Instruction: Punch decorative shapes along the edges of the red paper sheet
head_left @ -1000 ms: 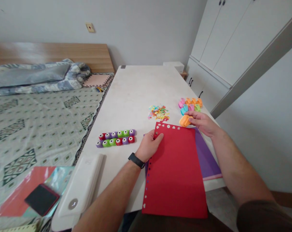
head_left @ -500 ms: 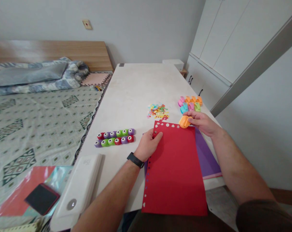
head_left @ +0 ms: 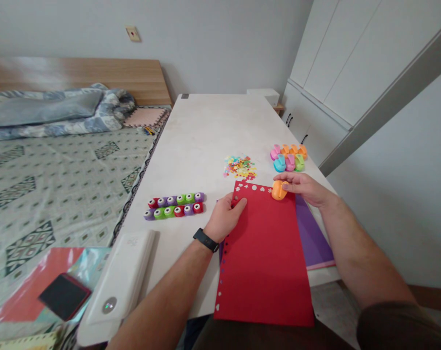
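A red paper sheet lies on the white table, with small punched shapes along its top and left edges. My left hand holds the sheet near its top left corner. My right hand grips an orange craft punch, which sits on the sheet's top edge. Just above that edge lies a small heap of multicoloured paper cutouts. A purple paper sheet sticks out from under the red one on the right.
Several pastel craft punches are grouped beyond my right hand. Two rows of punches stand left of the sheet. A long white case lies at the near table edge. A bed borders the left side, white cupboards the right.
The orange punch has moved slightly down onto the sheet's top edge in my right hand. My left hand stays on the sheet, and the view has shifted slightly.
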Action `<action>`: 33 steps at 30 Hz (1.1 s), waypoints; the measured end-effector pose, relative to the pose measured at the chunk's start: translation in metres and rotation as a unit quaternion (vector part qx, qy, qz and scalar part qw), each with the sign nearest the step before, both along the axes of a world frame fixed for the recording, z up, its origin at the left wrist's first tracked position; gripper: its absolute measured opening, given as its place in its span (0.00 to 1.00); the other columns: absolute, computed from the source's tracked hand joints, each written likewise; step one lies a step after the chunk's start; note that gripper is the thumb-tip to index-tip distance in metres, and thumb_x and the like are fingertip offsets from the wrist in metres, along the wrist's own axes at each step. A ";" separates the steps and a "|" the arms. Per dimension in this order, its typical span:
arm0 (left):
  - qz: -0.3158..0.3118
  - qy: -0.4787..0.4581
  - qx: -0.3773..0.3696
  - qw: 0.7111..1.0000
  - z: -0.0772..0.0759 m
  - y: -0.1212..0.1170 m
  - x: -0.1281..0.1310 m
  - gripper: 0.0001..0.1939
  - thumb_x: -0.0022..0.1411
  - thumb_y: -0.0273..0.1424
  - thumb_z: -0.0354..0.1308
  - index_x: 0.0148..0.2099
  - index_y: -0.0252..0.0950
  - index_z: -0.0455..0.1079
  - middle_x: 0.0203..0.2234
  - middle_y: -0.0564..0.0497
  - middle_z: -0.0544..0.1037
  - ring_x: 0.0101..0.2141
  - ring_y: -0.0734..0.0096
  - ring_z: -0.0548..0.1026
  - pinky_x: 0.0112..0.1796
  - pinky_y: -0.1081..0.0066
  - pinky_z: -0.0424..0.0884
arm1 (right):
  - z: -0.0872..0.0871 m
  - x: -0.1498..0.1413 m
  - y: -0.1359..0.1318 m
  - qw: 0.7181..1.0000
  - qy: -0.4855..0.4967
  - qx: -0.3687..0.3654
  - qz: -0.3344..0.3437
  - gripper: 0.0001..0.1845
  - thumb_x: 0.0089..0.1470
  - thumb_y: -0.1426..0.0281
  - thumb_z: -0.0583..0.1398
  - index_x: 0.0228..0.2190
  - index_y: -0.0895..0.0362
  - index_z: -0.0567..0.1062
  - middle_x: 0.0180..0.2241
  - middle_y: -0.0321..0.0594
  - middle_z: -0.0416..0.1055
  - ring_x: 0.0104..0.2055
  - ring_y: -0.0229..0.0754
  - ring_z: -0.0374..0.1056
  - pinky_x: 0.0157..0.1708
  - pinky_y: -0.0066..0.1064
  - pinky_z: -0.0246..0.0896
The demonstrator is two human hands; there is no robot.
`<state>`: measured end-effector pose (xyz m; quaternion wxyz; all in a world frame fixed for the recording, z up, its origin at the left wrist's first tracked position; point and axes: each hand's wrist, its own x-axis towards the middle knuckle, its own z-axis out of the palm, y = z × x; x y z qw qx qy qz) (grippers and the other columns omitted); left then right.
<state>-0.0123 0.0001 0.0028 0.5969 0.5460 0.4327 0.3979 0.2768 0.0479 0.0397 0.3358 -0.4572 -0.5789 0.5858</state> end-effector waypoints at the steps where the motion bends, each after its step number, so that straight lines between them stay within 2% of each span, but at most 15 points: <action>1: 0.001 -0.001 -0.002 1.000 0.000 0.000 0.000 0.19 0.66 0.46 0.59 0.47 0.34 0.73 0.41 0.45 0.83 0.36 0.63 0.79 0.37 0.68 0.74 | 0.000 0.000 0.000 1.000 -0.002 0.001 0.000 0.27 0.49 0.57 0.71 0.48 0.56 0.79 0.44 0.44 0.79 0.43 0.47 0.75 0.47 0.38 0.66; 8: 0.003 -0.018 -0.010 1.000 0.000 -0.001 0.001 0.18 0.66 0.45 0.60 0.49 0.35 0.74 0.42 0.45 0.83 0.38 0.59 0.80 0.39 0.64 0.75 | 0.001 0.000 0.001 1.000 -0.006 -0.007 -0.002 0.28 0.48 0.57 0.72 0.48 0.57 0.79 0.43 0.45 0.78 0.42 0.47 0.73 0.46 0.37 0.66; 25: 0.003 -0.021 -0.015 1.000 0.001 0.001 0.002 0.19 0.65 0.45 0.61 0.49 0.35 0.74 0.41 0.44 0.83 0.37 0.61 0.80 0.38 0.64 0.76 | -0.009 0.001 0.003 1.000 0.003 -0.003 -0.002 0.25 0.50 0.60 0.72 0.48 0.56 0.79 0.44 0.43 0.79 0.43 0.46 0.74 0.47 0.36 0.65; 33: 0.021 0.014 0.002 1.000 0.005 0.000 0.001 0.20 0.61 0.47 0.63 0.43 0.35 0.75 0.34 0.46 0.83 0.36 0.59 0.79 0.36 0.65 0.75 | -0.011 -0.003 0.005 0.999 -0.007 -0.001 -0.031 0.24 0.46 0.59 0.73 0.43 0.57 0.80 0.39 0.43 0.79 0.39 0.45 0.73 0.43 0.36 0.65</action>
